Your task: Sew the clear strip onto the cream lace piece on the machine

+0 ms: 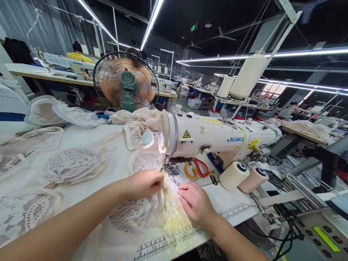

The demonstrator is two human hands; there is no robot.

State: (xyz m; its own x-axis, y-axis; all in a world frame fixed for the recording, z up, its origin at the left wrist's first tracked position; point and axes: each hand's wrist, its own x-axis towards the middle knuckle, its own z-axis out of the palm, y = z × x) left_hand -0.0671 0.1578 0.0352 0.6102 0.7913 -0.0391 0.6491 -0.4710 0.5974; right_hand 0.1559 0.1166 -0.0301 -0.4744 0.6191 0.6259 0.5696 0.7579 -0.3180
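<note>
A white sewing machine (201,135) with a lit needle area stands before me. Close in front of its needle, my left hand (144,183) is closed in a pinch on a cream lace bra (133,215), which spreads beneath it and towards the needle. My right hand (196,203) sits to the right of the needle with thumb and fingers drawn together. Its fingertips meet the end of a thin metal piece (174,179); whether that is a loose tool or part of the machine I cannot tell. Yellowish clear film (175,214) covers the table between my hands.
Red-handled and orange-handled scissors (200,167) lie under the machine arm, left of two thread cones (234,175). More lace pieces (73,165) cover the left side. A fan (126,81) stands behind the table. A printed ruler (168,239) runs along the front edge.
</note>
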